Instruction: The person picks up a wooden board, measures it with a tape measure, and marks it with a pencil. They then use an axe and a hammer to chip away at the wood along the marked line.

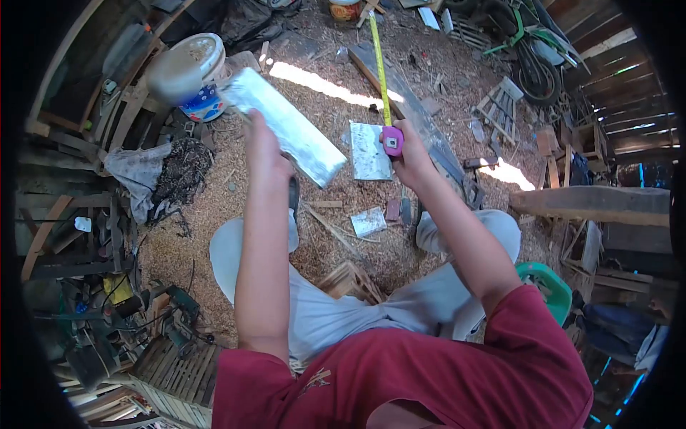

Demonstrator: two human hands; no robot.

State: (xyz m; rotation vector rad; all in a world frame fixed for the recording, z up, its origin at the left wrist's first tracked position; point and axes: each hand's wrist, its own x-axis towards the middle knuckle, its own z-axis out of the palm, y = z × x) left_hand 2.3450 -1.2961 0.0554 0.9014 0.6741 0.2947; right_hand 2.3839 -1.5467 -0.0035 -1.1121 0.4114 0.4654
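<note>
My left hand (267, 151) is closed on the near left edge of a long, pale, silvery board (289, 129), tilted above the floor. The fingers are partly hidden and slightly blurred. In my right hand (413, 156) is a pink tape measure (392, 141), with its yellow blade (379, 68) drawn out far ahead. Just beside and below the tape measure lies a shorter silvery piece (369, 161). A smaller pale piece (368, 222) rests on the floor between my legs, next to a small reddish block (393, 209).
Wood shavings (179, 264) cover the floor. A lidded white bucket (207, 64) stands at left, partly behind a blurred patch. A long grey plank (421, 121) lies beyond my right hand. A green motorbike (536, 61) stands far right, a green basin (554, 286) near my right side.
</note>
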